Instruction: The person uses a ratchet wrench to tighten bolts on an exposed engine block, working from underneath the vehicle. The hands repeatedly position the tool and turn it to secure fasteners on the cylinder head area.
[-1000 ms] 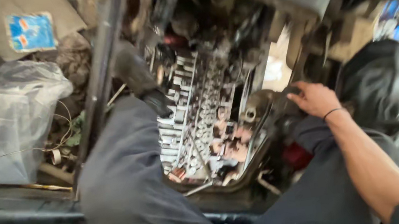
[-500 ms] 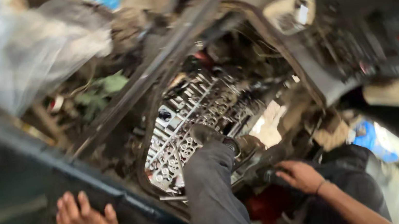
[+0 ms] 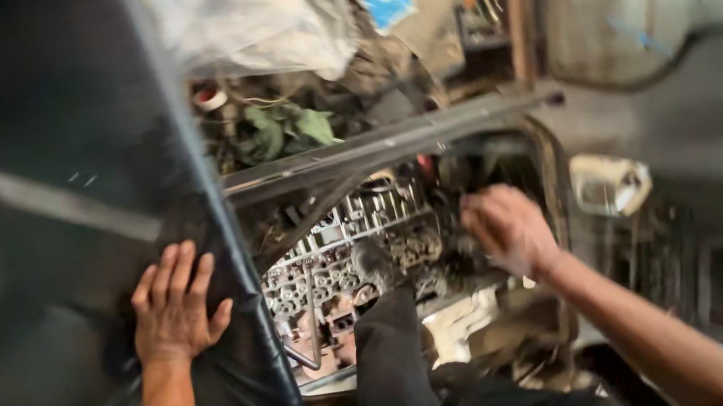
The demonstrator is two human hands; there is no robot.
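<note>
Grimy metal valve body (image 3: 359,250), right hand (image 3: 505,228) curled on it, left hand (image 3: 173,305) spread flat

Right hand (image 3: 505,230) motion-blurred over the engine block (image 3: 340,253); its grip unreadable. Both forearms cut off at bottom edge.
</note>
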